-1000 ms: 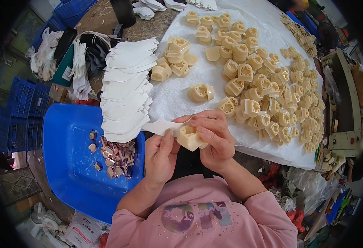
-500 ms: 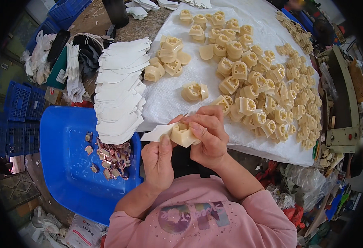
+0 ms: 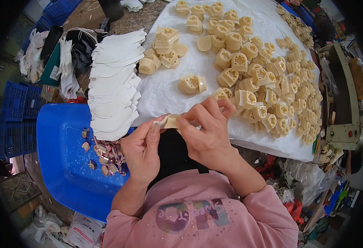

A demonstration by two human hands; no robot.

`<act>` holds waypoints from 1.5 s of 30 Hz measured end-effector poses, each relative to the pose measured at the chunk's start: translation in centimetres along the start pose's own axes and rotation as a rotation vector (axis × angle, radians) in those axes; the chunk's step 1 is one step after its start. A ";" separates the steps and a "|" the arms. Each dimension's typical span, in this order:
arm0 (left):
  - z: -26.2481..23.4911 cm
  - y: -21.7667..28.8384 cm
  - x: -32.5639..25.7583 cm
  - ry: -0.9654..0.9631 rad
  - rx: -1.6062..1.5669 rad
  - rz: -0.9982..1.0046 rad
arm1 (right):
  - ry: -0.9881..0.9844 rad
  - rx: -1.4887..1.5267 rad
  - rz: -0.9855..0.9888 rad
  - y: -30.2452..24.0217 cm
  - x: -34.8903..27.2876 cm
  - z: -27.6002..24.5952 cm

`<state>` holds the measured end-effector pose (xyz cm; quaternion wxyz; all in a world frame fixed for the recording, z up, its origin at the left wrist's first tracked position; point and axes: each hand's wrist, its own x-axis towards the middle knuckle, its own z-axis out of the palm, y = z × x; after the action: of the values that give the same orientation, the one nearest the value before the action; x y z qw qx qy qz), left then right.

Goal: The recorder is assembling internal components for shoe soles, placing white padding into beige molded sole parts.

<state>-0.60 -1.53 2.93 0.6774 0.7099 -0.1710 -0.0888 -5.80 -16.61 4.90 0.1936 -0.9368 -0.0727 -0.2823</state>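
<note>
White-sheeted table (image 3: 177, 89), cluttered workshop

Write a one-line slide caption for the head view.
Both hands, left hand and right hand, pinch a cream moulded piece above a white sheet of similar pieces.

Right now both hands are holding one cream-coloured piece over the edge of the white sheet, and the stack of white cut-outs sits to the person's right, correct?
Not quite. In the head view the stack of white cut-outs lies to the person's left, beside the blue tray. The rest holds: left hand and right hand hold one cream-coloured piece at the white sheet.
</note>
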 end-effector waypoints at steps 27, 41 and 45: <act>0.2 -3.0 0.6 -0.183 -0.127 0.140 | -0.118 0.735 0.195 2.6 -1.9 1.2; 1.0 -1.8 1.1 0.000 0.328 0.546 | -0.134 0.744 0.085 2.0 -2.6 2.5; -0.5 -2.0 0.0 -0.030 0.363 0.567 | 0.034 0.485 -0.038 2.1 -2.5 2.5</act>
<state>-0.17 -1.02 0.95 0.5353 0.7416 -0.3847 0.1246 -6.11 -17.56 0.96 0.4088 -0.8565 -0.1526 -0.2758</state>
